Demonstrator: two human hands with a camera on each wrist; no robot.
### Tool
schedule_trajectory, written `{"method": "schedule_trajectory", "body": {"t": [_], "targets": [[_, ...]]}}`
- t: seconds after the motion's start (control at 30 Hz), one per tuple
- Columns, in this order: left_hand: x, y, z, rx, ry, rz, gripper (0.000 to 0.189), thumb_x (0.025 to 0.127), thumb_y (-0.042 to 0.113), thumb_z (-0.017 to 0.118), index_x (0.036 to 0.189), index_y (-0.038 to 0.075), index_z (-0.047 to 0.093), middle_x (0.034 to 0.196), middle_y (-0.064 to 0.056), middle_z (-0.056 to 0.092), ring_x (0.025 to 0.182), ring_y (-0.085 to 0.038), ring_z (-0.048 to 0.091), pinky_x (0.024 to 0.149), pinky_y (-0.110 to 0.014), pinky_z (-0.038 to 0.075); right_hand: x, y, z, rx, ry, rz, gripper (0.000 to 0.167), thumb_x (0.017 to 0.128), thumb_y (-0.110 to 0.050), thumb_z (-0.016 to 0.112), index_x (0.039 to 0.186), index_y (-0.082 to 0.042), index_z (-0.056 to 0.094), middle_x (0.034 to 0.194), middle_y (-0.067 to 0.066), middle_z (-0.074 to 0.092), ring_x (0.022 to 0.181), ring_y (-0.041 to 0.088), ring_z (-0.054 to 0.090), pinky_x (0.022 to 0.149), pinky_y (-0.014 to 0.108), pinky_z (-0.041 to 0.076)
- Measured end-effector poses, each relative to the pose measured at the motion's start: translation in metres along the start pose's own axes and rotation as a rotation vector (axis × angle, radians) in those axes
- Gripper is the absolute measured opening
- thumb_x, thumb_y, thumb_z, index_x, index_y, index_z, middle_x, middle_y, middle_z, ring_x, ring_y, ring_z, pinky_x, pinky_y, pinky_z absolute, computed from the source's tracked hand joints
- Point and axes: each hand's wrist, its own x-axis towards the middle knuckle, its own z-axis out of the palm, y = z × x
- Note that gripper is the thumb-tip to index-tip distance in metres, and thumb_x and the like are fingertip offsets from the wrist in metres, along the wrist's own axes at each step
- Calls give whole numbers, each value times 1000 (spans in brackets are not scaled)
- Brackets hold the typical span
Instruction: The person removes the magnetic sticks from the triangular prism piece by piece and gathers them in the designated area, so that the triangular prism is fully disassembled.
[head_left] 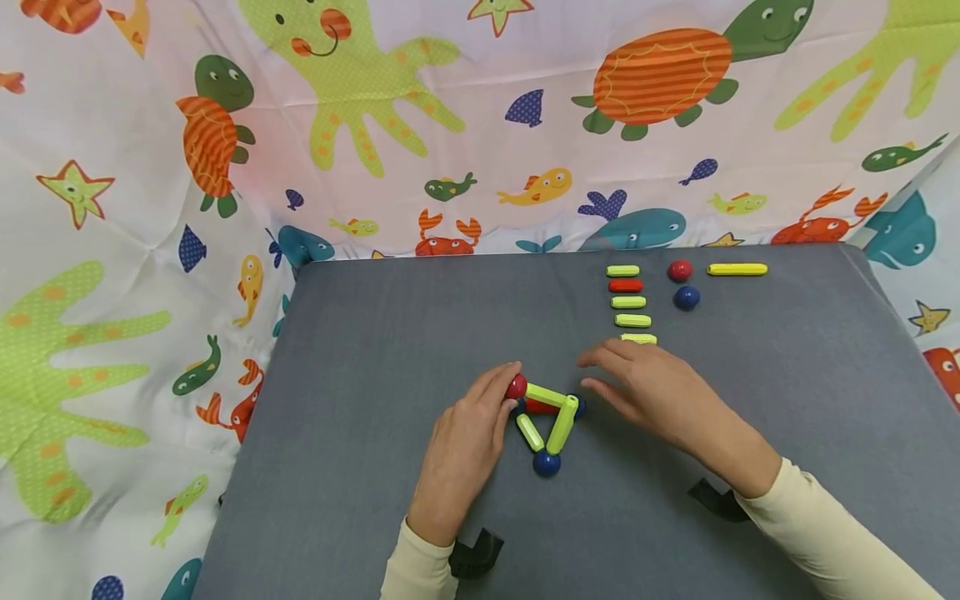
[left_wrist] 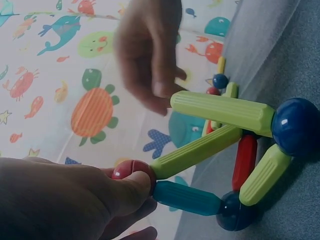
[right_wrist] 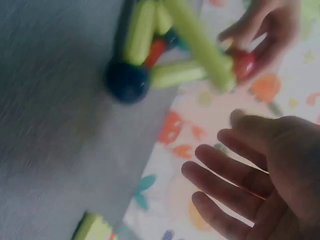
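The left hand (head_left: pixel 459 454) has its thumb and fingers clamped on a red ball (head_left: pixel 516 386), which sits at the fingertips and forms a raised corner of a small frame (head_left: pixel 562 423) of rods and balls. From the red ball a green rod (head_left: pixel 546 394) slants right to the far blue ball (head_left: pixel 581 406), while a teal rod (left_wrist: pixel 187 198) (plain in the left wrist view) runs down to the left blue ball (left_wrist: pixel 237 215). Below the red ball, a red rod (left_wrist: pixel 245 162) joins those two blue balls. Nearer the person than the red ball is the near blue ball (head_left: pixel 547 463), linked by a short rod (head_left: pixel 529 433) to the left blue ball and bearing a leaning rod (left_wrist: pixel 222 114) whose upper end is free. The right hand (head_left: pixel 667 396) hovers right of the red ball, past the frame, its fingers apart and holding nothing. Beyond the red ball and to its right runs a column of short rods (head_left: pixel 631 302), the nearest partly behind the right hand; farther right lie a second red ball (head_left: pixel 680 271), a loose blue ball (head_left: pixel 686 298) and a yellow rod (head_left: pixel 737 269). Behind the red ball, past the gray table (head_left: pixel 360 400), hangs a printed cloth (head_left: pixel 480 108).
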Motion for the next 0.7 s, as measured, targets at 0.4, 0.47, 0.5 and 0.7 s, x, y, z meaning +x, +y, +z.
{"method": "schedule_trajectory", "body": {"t": [0.4, 0.47, 0.5, 0.7], "targets": [[1, 0, 0, 3, -3, 9, 47, 102, 16, 71, 148, 16, 61, 145, -1, 64, 103, -22, 76, 84, -39, 63, -11, -35, 10, 21, -27, -49, 32, 91, -31, 87, 118, -17, 76, 105, -5, 71, 89, 10, 68, 80, 35, 62], [1, 0, -1, 2, -3, 8, 48, 102, 16, 72, 148, 16, 61, 145, -1, 64, 104, -22, 76, 85, -39, 63, -12, -37, 10, 16, -20, -52, 34, 89, -28, 89, 118, -17, 76, 105, -5, 70, 88, 10, 67, 79, 34, 62], [2, 0, -1, 2, -3, 8, 48, 102, 16, 72, 148, 16, 61, 145, -2, 64, 104, -22, 76, 85, -39, 63, -13, -37, 10, 16, -18, -54, 34, 88, -27, 90, 118, -17, 76, 105, -5, 70, 88, 10, 67, 79, 34, 62], [1, 0, 0, -5, 1, -2, 48, 101, 14, 73, 148, 16, 62, 145, -1, 64, 107, -22, 76, 87, -39, 63, -21, -44, 6, 14, -2, -58, 35, 85, -23, 92, 115, -20, 75, 103, -7, 67, 86, 9, 64, 76, 33, 61]]}}
